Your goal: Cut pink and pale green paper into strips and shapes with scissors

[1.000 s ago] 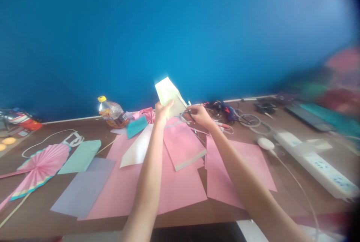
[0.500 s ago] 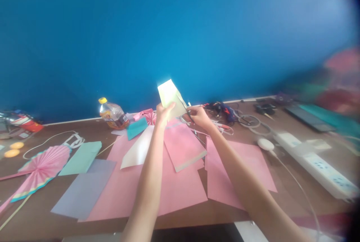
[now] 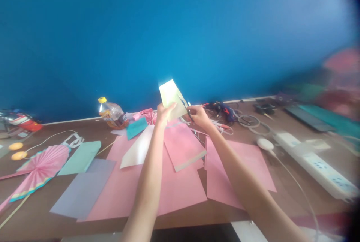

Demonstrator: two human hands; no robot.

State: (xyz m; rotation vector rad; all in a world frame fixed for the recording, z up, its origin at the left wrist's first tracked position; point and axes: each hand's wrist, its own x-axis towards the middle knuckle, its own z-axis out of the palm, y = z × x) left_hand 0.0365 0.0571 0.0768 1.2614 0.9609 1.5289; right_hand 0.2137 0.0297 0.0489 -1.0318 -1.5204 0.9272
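Note:
My left hand [image 3: 164,114] is closed on a pale yellow sheet of paper [image 3: 170,94], thumb on top, holding it up over the table. In my right hand [image 3: 197,114] is a pair of scissors [image 3: 183,101], its fingers wrapped round the handles. The blades lie at the paper's right edge, where a narrow strip stands off from the sheet. Beneath my hands are pink paper sheets [image 3: 184,148] and a white sheet [image 3: 136,148]. A teal piece of paper [image 3: 136,127] lies left of my left hand.
A bottle with a yellow cap [image 3: 113,114] stands behind the papers. At left lie a pink pleated paper fan [image 3: 42,167], a mint sheet [image 3: 80,158] and a lavender sheet [image 3: 84,187]. Cables [image 3: 249,120] and a white power strip [image 3: 317,163] are on the right.
The yellow paper has shifted very slightly right in my left hand, and the scissor blades look a little wider apart. Otherwise things stay as they were.

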